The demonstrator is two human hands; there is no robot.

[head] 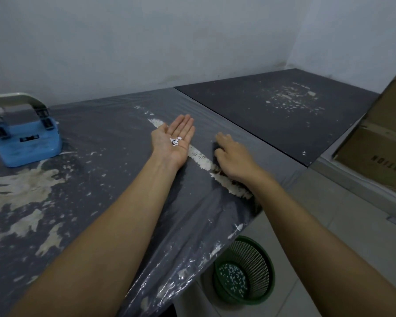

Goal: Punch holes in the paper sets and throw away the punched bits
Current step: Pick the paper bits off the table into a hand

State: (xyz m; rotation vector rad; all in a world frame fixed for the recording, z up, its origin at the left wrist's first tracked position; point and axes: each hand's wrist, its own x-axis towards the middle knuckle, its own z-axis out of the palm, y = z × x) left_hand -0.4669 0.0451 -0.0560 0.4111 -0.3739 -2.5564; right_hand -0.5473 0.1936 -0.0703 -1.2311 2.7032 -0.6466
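My left hand (174,139) lies palm up over the grey table (101,156), fingers straight, with several small white punched bits (175,141) resting in the palm. My right hand (232,154) is palm down on the table just to the right, fingers curled against a small dark thing I cannot make out. The blue hole punch (25,138) with its grey lever stands at the far left of the table. A green mesh waste basket (244,269) stands on the floor below the table's right edge, with white bits in its bottom. No paper sets are in view.
Clear plastic film with white paint smears covers the table. A second dark table (284,110) adjoins at the back right. Cardboard boxes (380,143) stand at the far right. White walls close the back, and tiled floor (329,225) lies to the right.
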